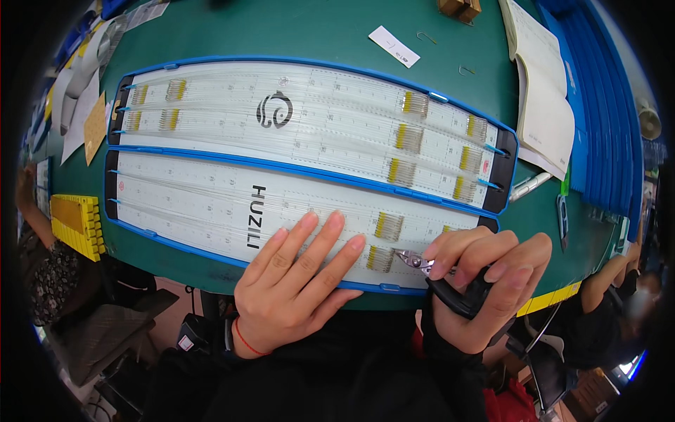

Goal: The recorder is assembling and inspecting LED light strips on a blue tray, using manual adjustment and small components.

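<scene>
A long, hinged, blue-framed case (211,243) lies open on the table, with thin clear lines stretched lengthwise over both white panels. Small wire springs backed with yellow sit in clusters near its ends. My left hand (288,295) rests flat on the near panel, fingers stretched and spread over the lines. In my right hand (496,278) is a small pair of pliers (415,262) with black handles, fingers wrapped round it. The metal tip points left and is right beside the nearest spring cluster (381,259). Whether its jaws grip a line is too small to tell.
Beyond the case lie a white paper slip (394,46) and bent wire hooks on the green table (316,35). An open notebook (545,91) and stacked blue cases (598,105) stand at the right. A yellow rack (76,225) is at the left edge. Other people sit at both sides.
</scene>
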A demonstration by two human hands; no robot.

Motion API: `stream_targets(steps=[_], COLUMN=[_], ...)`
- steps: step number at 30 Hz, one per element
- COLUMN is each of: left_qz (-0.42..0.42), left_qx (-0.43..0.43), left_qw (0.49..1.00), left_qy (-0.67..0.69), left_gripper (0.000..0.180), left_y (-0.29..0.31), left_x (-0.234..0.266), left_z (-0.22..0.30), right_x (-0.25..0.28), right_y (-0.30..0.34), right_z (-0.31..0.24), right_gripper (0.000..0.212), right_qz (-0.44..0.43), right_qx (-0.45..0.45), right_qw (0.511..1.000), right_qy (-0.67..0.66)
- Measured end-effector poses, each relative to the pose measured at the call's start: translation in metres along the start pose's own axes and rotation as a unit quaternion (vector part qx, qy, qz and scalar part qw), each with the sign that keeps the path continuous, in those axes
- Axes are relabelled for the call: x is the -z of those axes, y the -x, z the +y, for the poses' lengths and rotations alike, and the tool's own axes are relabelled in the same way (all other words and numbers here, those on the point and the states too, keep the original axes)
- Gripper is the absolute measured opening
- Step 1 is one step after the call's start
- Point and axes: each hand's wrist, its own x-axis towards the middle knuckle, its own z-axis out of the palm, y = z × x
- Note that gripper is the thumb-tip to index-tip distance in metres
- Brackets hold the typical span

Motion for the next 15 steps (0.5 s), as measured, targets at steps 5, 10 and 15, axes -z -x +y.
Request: stream_targets(steps=[5,10,15], left_qz=[0.021,0.008,-0.008], left_qx=[0.003,0.005,-0.012], left_qw=[1.000,0.999,0.999], left_qy=[0.002,0.036,0.036], left_gripper=[0.045,0.044,0.044], left_y=[0.004,0.004,0.010], left_x=[-0.002,0.006,0.011], left_z=[-0.003,-0.005,-0.008], right_x=[0.001,0.040,-0.004], right_y=[0.001,-0.032,-0.115], right_z=[-0.015,-0.095,-0.053], right_gripper=[0.017,0.020,0.016], right_qz=[-0.006,-0.233,-0.277], right_qx=[0.060,0.149,0.103], right_qw=[0.998,0.953,0.801], right_qy=[-0.033,0.124,0.520])
